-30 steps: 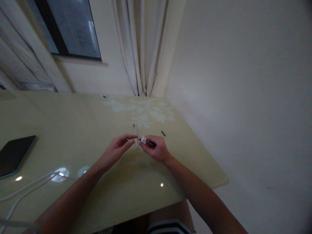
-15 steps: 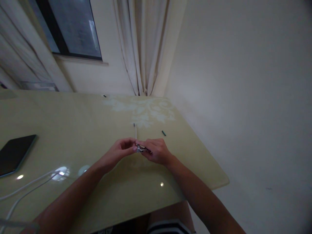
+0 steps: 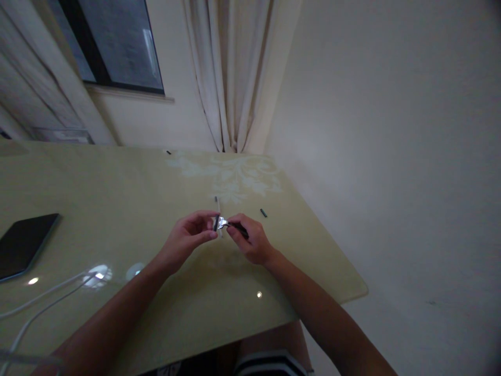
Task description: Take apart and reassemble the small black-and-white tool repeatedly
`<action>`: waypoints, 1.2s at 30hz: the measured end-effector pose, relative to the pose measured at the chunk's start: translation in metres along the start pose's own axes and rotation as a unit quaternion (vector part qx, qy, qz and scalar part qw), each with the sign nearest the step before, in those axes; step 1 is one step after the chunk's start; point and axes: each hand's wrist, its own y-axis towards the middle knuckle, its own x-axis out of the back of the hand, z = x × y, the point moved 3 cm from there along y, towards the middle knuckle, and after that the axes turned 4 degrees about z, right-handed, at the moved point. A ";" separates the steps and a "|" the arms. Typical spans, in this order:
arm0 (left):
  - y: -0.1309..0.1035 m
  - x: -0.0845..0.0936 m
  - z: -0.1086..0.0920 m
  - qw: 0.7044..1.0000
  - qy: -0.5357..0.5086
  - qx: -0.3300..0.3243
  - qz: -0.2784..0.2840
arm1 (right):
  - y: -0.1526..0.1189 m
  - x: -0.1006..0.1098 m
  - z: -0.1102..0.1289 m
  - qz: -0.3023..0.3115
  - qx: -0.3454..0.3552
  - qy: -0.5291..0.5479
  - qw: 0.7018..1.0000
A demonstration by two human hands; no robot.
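Note:
In my right hand (image 3: 252, 240) is a razor (image 3: 223, 223) with a shiny silver neck. Its dark handle runs back under my closed fingers. My left hand (image 3: 191, 232) pinches the dark, bar-shaped head at the razor's left end, thumb below and fingertips above. Both hands are just over the table, close together. Behind them on the table lies a thin white stick (image 3: 218, 204) with a small grey tip, partly hidden by the razor and my hands. To the right, beyond my right hand, rests a small dark bar (image 3: 263, 213).
A dark tablet (image 3: 27, 245) lies at the left of the glossy table (image 3: 324, 266). White cables (image 3: 43, 308) loop across the near left. Another small dark piece (image 3: 168, 152) sits by the far edge. Curtains (image 3: 230, 78) and a wall (image 3: 383, 156) stand beyond the table.
My hands have drawn slightly apart and turned the razor, so its silver neck and dark head now show between them. The things on the table have stayed put.

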 end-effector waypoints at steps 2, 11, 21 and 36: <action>0.000 -0.002 -0.002 1.000 -0.002 -0.001 0.003 | 0.000 -0.001 0.000 0.005 0.000 -0.005 1.000; -0.001 -0.005 -0.006 1.000 0.003 -0.004 -0.012 | 0.000 0.000 0.001 0.012 0.032 -0.022 0.999; -0.002 -0.004 -0.009 0.999 0.028 -0.013 -0.036 | 0.001 0.001 0.001 0.019 0.049 -0.031 0.998; -0.003 -0.008 -0.012 0.999 0.016 -0.018 -0.039 | 0.002 0.003 0.003 0.006 0.056 -0.009 0.998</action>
